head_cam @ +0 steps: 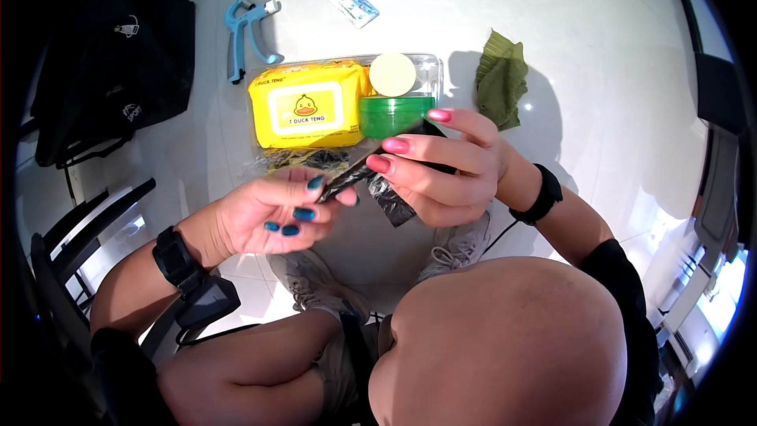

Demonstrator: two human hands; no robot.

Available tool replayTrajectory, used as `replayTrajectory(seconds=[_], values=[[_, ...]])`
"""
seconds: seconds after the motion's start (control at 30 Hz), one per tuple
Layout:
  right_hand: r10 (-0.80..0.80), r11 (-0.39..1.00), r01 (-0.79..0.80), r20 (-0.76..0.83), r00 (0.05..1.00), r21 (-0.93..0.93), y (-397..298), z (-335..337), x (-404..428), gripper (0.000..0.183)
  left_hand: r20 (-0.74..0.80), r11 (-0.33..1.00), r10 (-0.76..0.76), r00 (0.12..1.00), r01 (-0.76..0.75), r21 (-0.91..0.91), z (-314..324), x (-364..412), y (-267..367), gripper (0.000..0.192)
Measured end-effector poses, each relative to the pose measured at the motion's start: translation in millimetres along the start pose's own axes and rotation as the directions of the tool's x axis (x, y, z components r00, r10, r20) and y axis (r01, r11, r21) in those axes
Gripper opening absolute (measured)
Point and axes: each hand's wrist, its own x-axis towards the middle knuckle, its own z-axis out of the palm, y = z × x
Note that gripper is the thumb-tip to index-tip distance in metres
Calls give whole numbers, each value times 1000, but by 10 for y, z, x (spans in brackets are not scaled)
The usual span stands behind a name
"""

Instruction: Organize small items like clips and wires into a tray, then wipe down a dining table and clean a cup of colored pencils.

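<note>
A strip of black plastic film (355,176), perhaps a folded bag, is stretched between my hands. My left hand (278,210) pinches its lower end between thumb and fingers. The upper part is gripped by my right hand (449,168), and a crinkled piece hangs below that hand. Just beyond, a clear plastic tray (439,71) holds a yellow pack of wipes (304,107), a green plastic jar (390,113) and a round pale-yellow lid or disc (392,74). Crumpled clear and dark film (307,160) lies at the tray's near edge.
A blue hand grip strengthener (251,32), a blue-and-white patterned packet (350,2) and a crumpled olive-green cloth (501,80) lie on the tiled floor. At the left are a black fabric bag (118,71) and black chair parts (94,225). My shoes and bent knees are close below my hands.
</note>
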Motion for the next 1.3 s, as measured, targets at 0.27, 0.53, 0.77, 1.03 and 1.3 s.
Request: replayTrajectory(seconds=[0.27,0.53,0.77,1.03,1.3], values=[[359,846,-443,299,884,297,-37,-101,86,10,-270,746,491,828,-239,621,224,71,89,14],[755,280,-911,517,403,302,-159,-235,168,22,-133,329,692,710,-146,933,453,155,-81,13],[613,-687,-587,776,-152,428,-95,-328,57,19,-8,157,743,669,-163,974,489,222,-194,12],[764,84,-903,554,330,422,-287,-411,124,30,-395,913,295,870,-134,386,282,244,-28,16],[564,264,-961,822,84,-83,-422,-419,203,15,-149,424,543,827,-117,898,324,243,-150,17]])
